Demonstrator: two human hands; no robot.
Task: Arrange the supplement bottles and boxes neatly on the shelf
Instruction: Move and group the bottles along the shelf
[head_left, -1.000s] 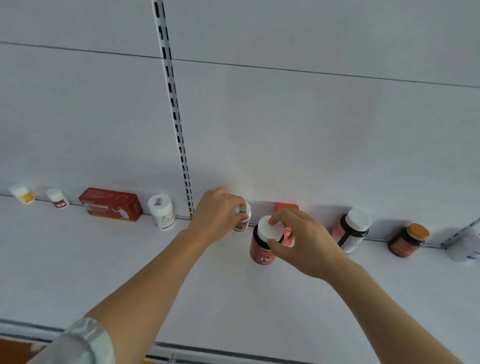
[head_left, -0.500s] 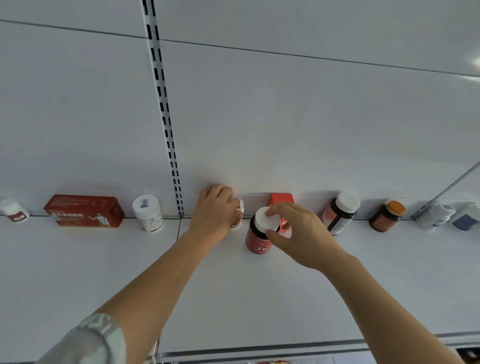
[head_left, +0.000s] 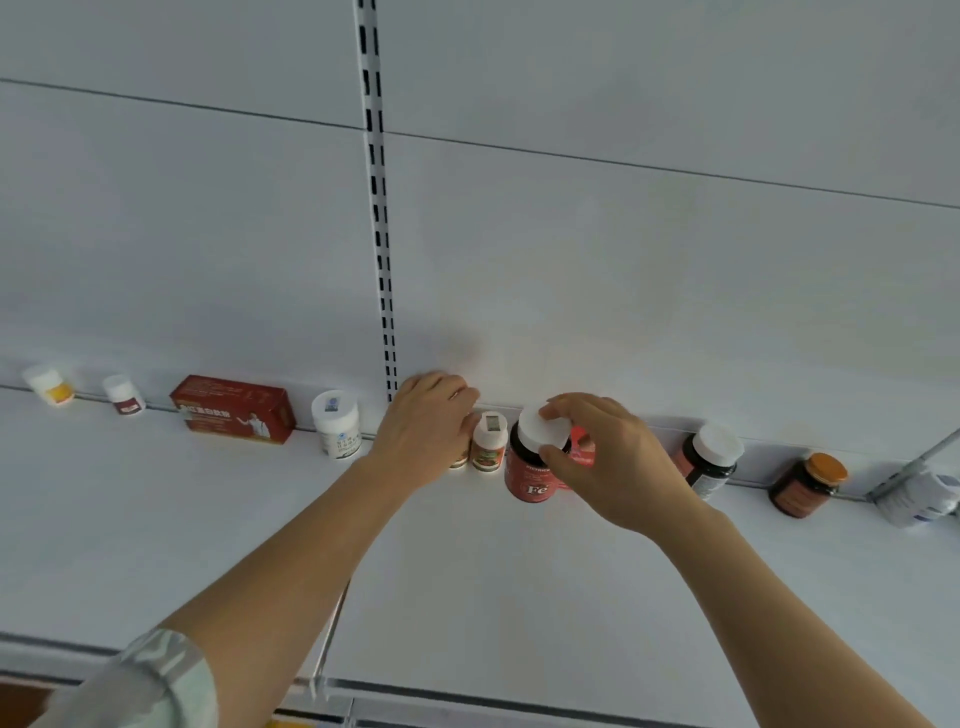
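My left hand (head_left: 426, 426) curls over a small bottle (head_left: 458, 463) at the back of the white shelf (head_left: 467, 582); only its lower edge shows. Just right of it stands a small white-capped bottle (head_left: 488, 442), uncovered. My right hand (head_left: 608, 467) grips the white cap of a red "Fe" bottle (head_left: 530, 480), which stands upright. A small red box (head_left: 582, 449) behind it is mostly hidden by my fingers.
Along the back wall, left to right: a yellow-labelled bottle (head_left: 49, 387), a small red-labelled bottle (head_left: 124, 397), a long red box (head_left: 234, 410), a white bottle (head_left: 336, 426), a dark white-capped bottle (head_left: 709, 462), an orange-capped brown bottle (head_left: 808, 486), a white bottle lying down (head_left: 919, 496). A slotted upright (head_left: 382, 260) rises behind.
A small white-capped bottle now stands uncovered between my hands. My right hand has kept its hold on the Fe bottle's cap. The view has shifted a little.
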